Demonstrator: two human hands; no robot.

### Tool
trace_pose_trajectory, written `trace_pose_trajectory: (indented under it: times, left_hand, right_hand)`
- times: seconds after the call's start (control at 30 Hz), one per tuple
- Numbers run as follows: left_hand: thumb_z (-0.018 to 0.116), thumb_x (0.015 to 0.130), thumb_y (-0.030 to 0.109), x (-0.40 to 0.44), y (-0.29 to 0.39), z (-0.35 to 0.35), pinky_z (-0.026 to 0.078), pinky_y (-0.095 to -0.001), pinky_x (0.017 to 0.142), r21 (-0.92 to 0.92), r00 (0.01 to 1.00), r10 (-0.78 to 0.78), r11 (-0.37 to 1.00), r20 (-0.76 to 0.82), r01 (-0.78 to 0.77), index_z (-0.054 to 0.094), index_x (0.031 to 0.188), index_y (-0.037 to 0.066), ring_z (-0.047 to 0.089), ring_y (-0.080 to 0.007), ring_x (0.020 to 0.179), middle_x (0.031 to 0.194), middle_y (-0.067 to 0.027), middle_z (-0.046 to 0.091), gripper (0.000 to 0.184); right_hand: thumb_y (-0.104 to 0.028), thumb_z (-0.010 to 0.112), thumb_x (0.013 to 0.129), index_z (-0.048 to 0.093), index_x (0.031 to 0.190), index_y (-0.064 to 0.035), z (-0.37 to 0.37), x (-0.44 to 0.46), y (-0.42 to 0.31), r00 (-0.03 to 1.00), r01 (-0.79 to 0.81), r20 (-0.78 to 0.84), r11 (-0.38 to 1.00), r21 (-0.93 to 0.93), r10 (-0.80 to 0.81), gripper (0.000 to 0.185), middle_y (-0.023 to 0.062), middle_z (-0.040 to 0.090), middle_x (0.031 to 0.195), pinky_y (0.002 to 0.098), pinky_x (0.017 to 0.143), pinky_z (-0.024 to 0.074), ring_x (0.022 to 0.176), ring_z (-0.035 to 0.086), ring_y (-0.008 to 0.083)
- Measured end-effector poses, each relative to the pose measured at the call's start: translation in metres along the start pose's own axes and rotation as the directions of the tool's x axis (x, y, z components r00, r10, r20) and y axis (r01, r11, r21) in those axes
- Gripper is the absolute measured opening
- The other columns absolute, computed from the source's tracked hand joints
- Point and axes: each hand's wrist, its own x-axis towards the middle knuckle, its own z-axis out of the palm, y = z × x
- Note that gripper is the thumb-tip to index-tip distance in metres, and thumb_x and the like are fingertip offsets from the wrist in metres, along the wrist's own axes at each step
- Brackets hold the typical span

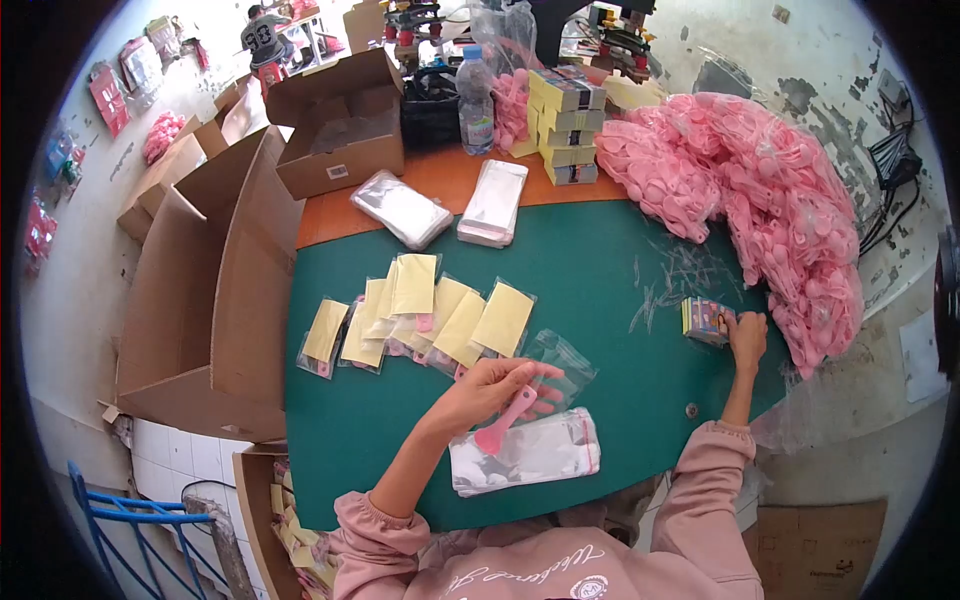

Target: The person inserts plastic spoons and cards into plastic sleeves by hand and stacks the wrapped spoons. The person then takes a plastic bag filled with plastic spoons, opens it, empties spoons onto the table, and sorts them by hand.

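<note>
My left hand point(490, 388) is closed on a small pink spoon point(504, 424), its wide end pointing down, and a clear plastic bag point(565, 368) shows beyond the fingers. Under that hand lies a stack of clear plastic bags point(528, 455). To the right, my right hand point(746, 338) has its fingers closed on the edge of a small stack of printed cards point(706, 320); whether it grips one card or several is hidden. Filled bags with yellow cards point(464, 328) and pink pieces lie spread ahead of my left hand.
A heap of bagged pink spoons point(770, 200) covers the right side. Behind are two stacks of clear bags point(402, 210), a water bottle point(475, 105) and a tall pile of card packs point(568, 135). Open cardboard boxes point(235, 280) stand left. A person point(266, 42) is far back.
</note>
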Motion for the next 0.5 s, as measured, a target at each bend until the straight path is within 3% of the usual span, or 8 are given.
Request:
trace_pose_trajectory:
  times: [0.03, 0.2, 0.27, 0.37, 0.5]
  left_hand:
    - [0.035, 0.096, 0.030, 0.001, -0.001, 0.000, 0.052, -0.0279, 0.073, 0.012, 1.000, -0.020, 1.000, 0.004, 0.020, 0.054, 0.113, 0.000, 0.063, -0.0200, 0.088, 0.098, -0.0149, 0.062, 0.040]
    - [0.035, 0.096, 0.030, 0.002, -0.002, 0.003, 0.052, -0.0277, 0.075, 0.003, 0.999, -0.040, 0.999, 0.008, 0.040, 0.054, 0.114, 0.001, 0.062, -0.0204, 0.091, 0.099, -0.0137, 0.062, 0.039]
    - [0.035, 0.096, 0.030, 0.001, -0.002, 0.001, 0.052, -0.0281, 0.076, -0.017, 0.998, -0.065, 0.998, 0.005, 0.065, 0.054, 0.114, 0.001, 0.062, -0.0204, 0.092, 0.100, -0.0139, 0.062, 0.039]
    - [0.035, 0.096, 0.031, 0.002, -0.005, 0.000, 0.052, -0.0284, 0.076, -0.018, 0.998, -0.062, 0.998, 0.004, 0.062, 0.054, 0.114, 0.001, 0.062, -0.0204, 0.092, 0.101, -0.0140, 0.062, 0.040]
    - [0.036, 0.096, 0.031, 0.002, -0.005, 0.001, 0.052, -0.0283, 0.075, 0.009, 0.999, -0.050, 0.999, 0.007, 0.050, 0.054, 0.114, 0.001, 0.062, -0.0195, 0.092, 0.100, -0.0134, 0.062, 0.039]
  right_hand:
    - [-0.029, 0.063, 0.077, 0.062, 0.090, -0.0044, 0.001, 0.002, 0.004, 0.990, -0.025, 0.141, 1.000, 0.010, 0.023, 0.028, 0.0123, 0.055, 0.095, 0.0420, 0.076, 0.0455, 0.094, 0.053, 0.0323]
    - [-0.027, 0.066, 0.074, 0.060, 0.093, -0.0063, 0.008, 0.002, 0.007, 1.000, -0.009, 0.023, 1.000, -0.028, 0.010, 0.028, 0.0110, 0.059, 0.090, 0.0434, 0.074, 0.0452, 0.090, 0.055, 0.0335]
    - [-0.026, 0.065, 0.074, 0.060, 0.088, -0.0060, 0.015, 0.008, 0.013, 0.987, -0.146, 0.096, 0.962, 0.230, 0.127, 0.024, 0.0128, 0.062, 0.084, 0.0423, 0.071, 0.0449, 0.083, 0.058, 0.0323]
    - [-0.021, 0.062, 0.076, 0.059, 0.090, -0.0046, 0.016, 0.012, 0.014, 0.998, -0.052, -0.032, 0.984, 0.171, 0.059, 0.022, 0.0128, 0.064, 0.084, 0.0430, 0.070, 0.0444, 0.084, 0.060, 0.0326]
    - [-0.020, 0.062, 0.076, 0.059, 0.089, -0.0044, -0.019, 0.007, -0.002, 0.999, -0.008, 0.033, 0.981, 0.191, 0.001, 0.020, 0.0137, 0.064, 0.082, 0.0430, 0.067, 0.0444, 0.078, 0.060, 0.0343]
